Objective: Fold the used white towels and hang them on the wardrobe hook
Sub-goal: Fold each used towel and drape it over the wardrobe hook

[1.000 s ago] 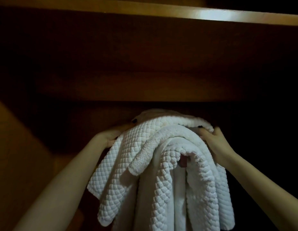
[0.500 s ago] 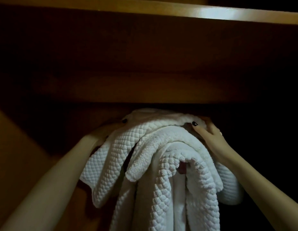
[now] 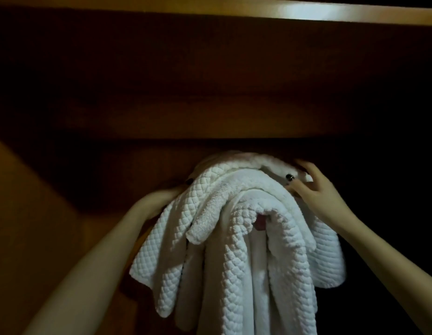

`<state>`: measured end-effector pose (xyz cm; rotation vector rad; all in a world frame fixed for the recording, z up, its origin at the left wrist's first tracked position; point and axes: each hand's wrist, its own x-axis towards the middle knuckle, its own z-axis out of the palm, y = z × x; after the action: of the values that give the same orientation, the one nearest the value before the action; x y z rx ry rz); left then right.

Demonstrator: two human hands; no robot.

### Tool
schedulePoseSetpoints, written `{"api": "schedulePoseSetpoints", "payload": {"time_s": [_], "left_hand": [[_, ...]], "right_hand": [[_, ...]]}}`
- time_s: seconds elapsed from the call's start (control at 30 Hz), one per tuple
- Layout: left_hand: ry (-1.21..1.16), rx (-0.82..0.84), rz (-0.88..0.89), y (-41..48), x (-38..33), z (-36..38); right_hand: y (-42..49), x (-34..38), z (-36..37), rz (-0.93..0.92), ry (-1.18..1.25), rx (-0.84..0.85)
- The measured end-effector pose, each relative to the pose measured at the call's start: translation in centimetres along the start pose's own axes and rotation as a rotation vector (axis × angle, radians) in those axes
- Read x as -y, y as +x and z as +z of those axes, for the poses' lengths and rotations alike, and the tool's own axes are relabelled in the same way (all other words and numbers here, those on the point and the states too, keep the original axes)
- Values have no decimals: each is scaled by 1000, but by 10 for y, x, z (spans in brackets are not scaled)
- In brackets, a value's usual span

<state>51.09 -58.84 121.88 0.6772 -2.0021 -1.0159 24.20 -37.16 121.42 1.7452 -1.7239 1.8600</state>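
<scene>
Several white waffle-weave towels [image 3: 236,240] hang in a bundle inside a dark wooden wardrobe, draped over a support hidden by the cloth. A small reddish knob [image 3: 259,222] pokes out between the folds; I cannot tell whether it is the hook. My left hand [image 3: 159,201] holds the bundle's upper left side, its fingers mostly covered by cloth and one dark nail showing on top. At the upper right, my right hand [image 3: 314,187] pinches the top fold, thumb on the front and fingers spread behind.
A lit wooden shelf edge [image 3: 234,8] runs across the top, with a dark wooden panel [image 3: 210,93] below it. A wooden side wall [image 3: 29,213] stands at the left. The wardrobe's right side is black and unreadable.
My right hand has climbed from the bundle's right side to the top fold and spread its fingers. The towels' lower flaps have shifted and hang wider. My left hand has barely moved.
</scene>
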Motion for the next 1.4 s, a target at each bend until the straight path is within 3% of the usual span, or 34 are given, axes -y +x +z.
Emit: {"api": "schedulePoseSetpoints", "payload": {"time_s": [0.1, 0.13, 0.23, 0.3, 0.4, 0.47, 0.67, 0.73, 0.87, 1.07, 1.3, 1.4], "left_hand": [[132, -268, 161, -7, -18, 6], [128, -283, 275, -12, -28, 9], [115, -85, 457, -24, -54, 20], [191, 12, 506, -28, -65, 28], [311, -16, 558, -25, -64, 34], [324, -52, 556, -22, -62, 32], [354, -160, 430, 0, -66, 31], [378, -247, 472, 6, -70, 34], [190, -214, 499, -6, -56, 43], [-71, -160, 351, -46, -1, 33], [61, -44, 309, -86, 35, 33], [123, -93, 331, -99, 47, 45]], "right_hand": [[1, -5, -6, -117, -337, -180], [1, -4, -7, -155, -379, -230], [14, 4, -5, -208, -254, -314], [27, 12, -8, -193, -179, -157], [41, 18, -5, -101, -123, 189], [44, 14, -1, -97, -142, 231], [50, 9, 11, -278, -388, 112], [57, 11, 14, -289, -439, 90], [42, -5, 14, -283, -312, 78], [7, -38, -12, -128, -90, 187], [-34, -74, -9, -34, 97, 274], [-48, -86, -7, -25, 97, 277]]}}
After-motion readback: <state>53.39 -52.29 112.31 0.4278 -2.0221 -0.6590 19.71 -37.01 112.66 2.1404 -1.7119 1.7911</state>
